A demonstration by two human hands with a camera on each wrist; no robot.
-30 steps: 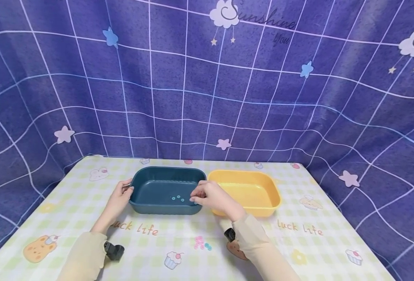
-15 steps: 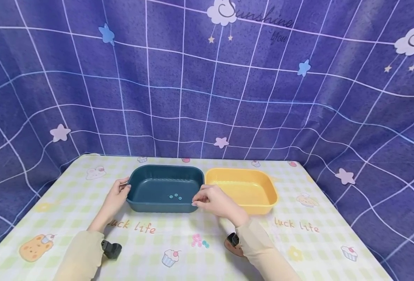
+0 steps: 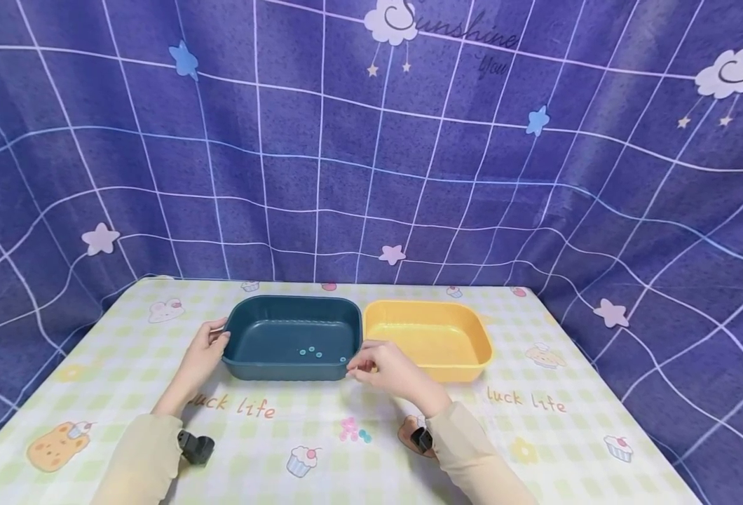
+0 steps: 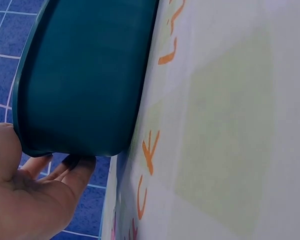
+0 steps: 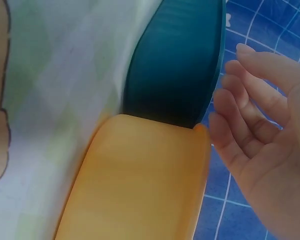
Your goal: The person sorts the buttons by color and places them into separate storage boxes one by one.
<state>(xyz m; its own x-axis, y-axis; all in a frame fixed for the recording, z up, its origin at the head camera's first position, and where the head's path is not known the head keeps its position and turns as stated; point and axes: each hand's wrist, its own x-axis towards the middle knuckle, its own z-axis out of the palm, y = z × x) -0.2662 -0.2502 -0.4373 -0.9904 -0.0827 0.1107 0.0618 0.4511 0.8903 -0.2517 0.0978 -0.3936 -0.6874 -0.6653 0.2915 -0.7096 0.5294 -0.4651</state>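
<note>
A dark teal plastic bin (image 3: 292, 372) sits on the table, several small teal button-like discs (image 3: 311, 349) on its floor. My left hand (image 3: 204, 354) holds its left end; in the left wrist view, the thumb lies at the rim and the fingers bend against the outer wall of that end. My right hand (image 3: 387, 368) hovers at the bin's front right corner, its fingers loosely bent. Nothing shows between them in the right wrist view, where the fingertips (image 5: 245, 48) are beside the rim. One disc (image 3: 343, 360) lies in that corner, close to the right fingertips.
A yellow bin (image 3: 434, 365) adjoins the teal one on the right. Small pink discs (image 3: 348, 429) and a few teal discs (image 3: 364, 436) lie in a cluster on the patterned tablecloth (image 3: 251, 449) in front. A blue gridded curtain (image 3: 296, 175) rises behind the table.
My right hand has drawn back from over the teal bin to its front right corner, uncovering a disc there. The left hand stays at the bin's end. The head view has shifted slightly.
</note>
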